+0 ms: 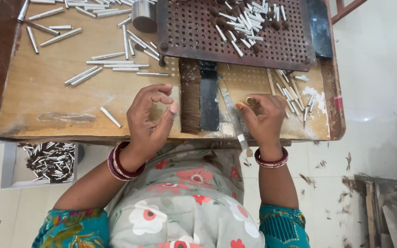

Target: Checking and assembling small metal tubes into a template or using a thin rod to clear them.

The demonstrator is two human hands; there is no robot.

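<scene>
Fingers (pixel 246 106) of right hand (pixel 265 120) pinch small round brass-coloured ferrule (pixel 250 100).

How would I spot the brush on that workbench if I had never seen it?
Start at the wooden workbench and find the dark perforated metal plate at its far side. Just below that plate, between the left hand and right hand, lies the brush. It alone has brown bristles and a black back; everything nearby is thin metal tubes.

Small hand-assembly workshop: worn wooden table (pixel 37 105) strewn with metal tubes (pixel 109 62), perforated metal plate (pixel 194 41), bristle bundle (pixel 190 98), box of finished pieces (pixel 47 163) on tiled floor (pixel 377 92).
</scene>
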